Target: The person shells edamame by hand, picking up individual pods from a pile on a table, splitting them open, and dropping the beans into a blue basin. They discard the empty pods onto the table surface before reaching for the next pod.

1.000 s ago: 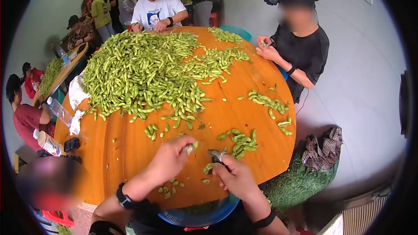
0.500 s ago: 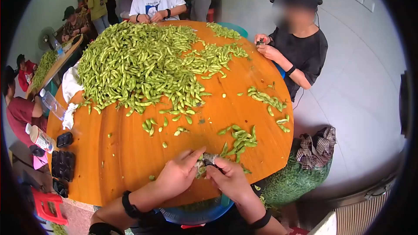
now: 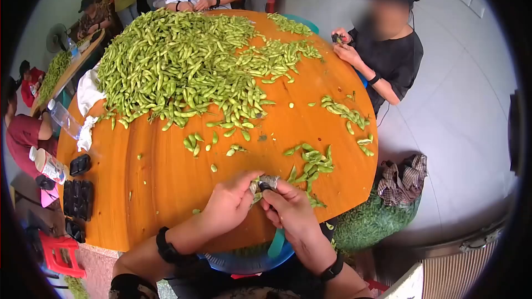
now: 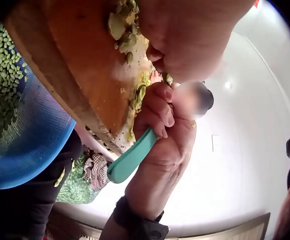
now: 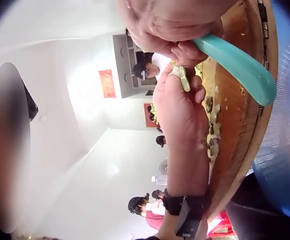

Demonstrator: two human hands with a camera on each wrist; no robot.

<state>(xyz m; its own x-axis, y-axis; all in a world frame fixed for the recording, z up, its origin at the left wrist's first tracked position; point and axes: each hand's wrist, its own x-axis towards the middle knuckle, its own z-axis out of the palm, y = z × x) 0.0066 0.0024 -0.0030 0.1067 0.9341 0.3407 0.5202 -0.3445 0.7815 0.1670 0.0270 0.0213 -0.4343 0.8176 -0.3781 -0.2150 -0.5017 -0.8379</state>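
Observation:
Over the near edge of the round wooden table (image 3: pixel 160 188), both hands meet. My left hand (image 3: pixel 227 205) pinches a light green bean pod (image 5: pixel 183 77) between thumb and fingers. The right hand (image 3: pixel 292 207) grips a tool by its teal handle (image 4: pixel 132 157), which sticks out below the palm; its working end is hidden among the fingers. Something silvery and dark (image 3: pixel 268 181) shows between the fingertips of both hands, at the pod. A small bunch of pods (image 3: pixel 313 166) lies just beyond the right hand.
A large heap of pods (image 3: pixel 177 66) covers the far table. Below the near edge sits a blue basket (image 4: pixel 45 172) holding shelled beans. Black cases (image 3: pixel 77 199) and bottles (image 3: pixel 50 166) stand at left. A person (image 3: pixel 393 55) sits at right, above a full green sack (image 3: pixel 382 224).
The hands were apart a second ago, the left holding a pod; they came together and stay joined. The teal handle now shows below the right hand. The head view has shifted.

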